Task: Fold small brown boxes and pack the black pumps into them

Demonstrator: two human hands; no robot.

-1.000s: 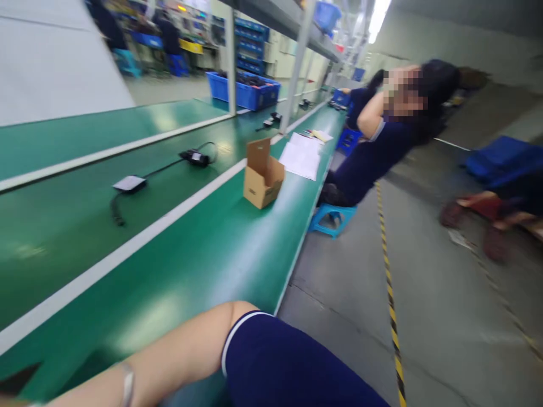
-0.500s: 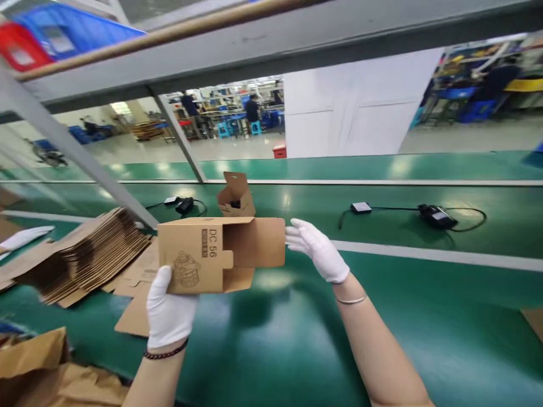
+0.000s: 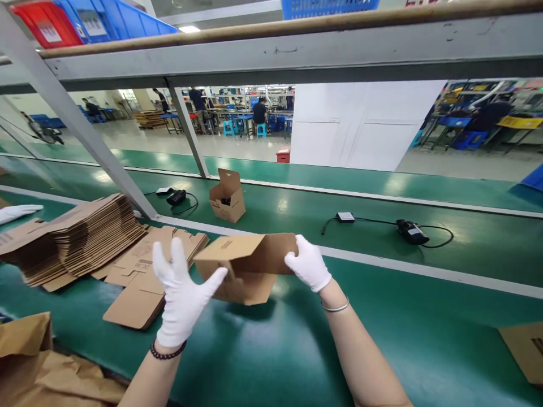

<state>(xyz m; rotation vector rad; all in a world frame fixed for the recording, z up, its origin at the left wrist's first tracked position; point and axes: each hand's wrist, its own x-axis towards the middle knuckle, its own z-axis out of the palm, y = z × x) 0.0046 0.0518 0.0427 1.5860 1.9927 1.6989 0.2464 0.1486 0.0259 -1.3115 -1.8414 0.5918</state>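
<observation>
A brown cardboard box (image 3: 229,251) with its open end toward the right hangs just above the green bench, tilted. My right hand (image 3: 309,263), in a white glove, pinches the long flap at the box's right end. White-gloved too, my left hand (image 3: 184,291) is open beside the box's left end, thumb and fingers spread apart. Its thumb overlaps the near side of the box; whether it touches cannot be told. Left of that hand lie flat carton blanks (image 3: 139,277), and farther left a thick stack of folded blanks (image 3: 97,237).
An upright open box (image 3: 228,203) with something black inside stands on the far belt (image 3: 288,206). Black adapters with cables lie at its left (image 3: 176,196) and right (image 3: 411,232). Brown paper (image 3: 63,379) sits at lower left, a cardboard piece (image 3: 526,350) at right. Another person's gloved hand (image 3: 19,212) shows far left.
My left hand has let go of the box and spread its fingers. My right hand has taken hold of the flap. The box has turned, so its printed face no longer faces me.
</observation>
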